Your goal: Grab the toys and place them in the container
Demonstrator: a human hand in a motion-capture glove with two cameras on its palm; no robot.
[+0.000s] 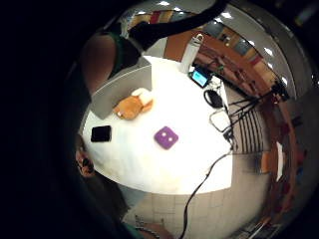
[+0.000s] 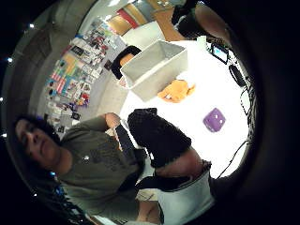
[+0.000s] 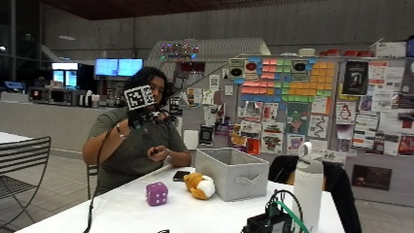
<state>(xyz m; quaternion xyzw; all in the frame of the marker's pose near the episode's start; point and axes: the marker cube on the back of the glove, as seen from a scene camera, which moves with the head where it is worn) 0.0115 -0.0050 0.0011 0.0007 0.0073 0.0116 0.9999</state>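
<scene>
Two toys lie on the worktop (image 3: pixel 123 213) beside the bin (image 3: pixel 236 179).
The purple die (image 3: pixel 156 193) sits near the orange plush (image 3: pixel 198 185), which lies just beside the grey bin; a phone (image 3: pixel 181 175) lies behind. The gloved right hand (image 3: pixel 144 118) is raised at chest height, well above them; whether its fingers are spread cannot be told.

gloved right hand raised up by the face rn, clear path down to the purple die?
Probably yes. The purple die sits alone on the table, apart from the orange plush toy and the grey container. The gloved right hand is raised above it with nothing between.
</scene>
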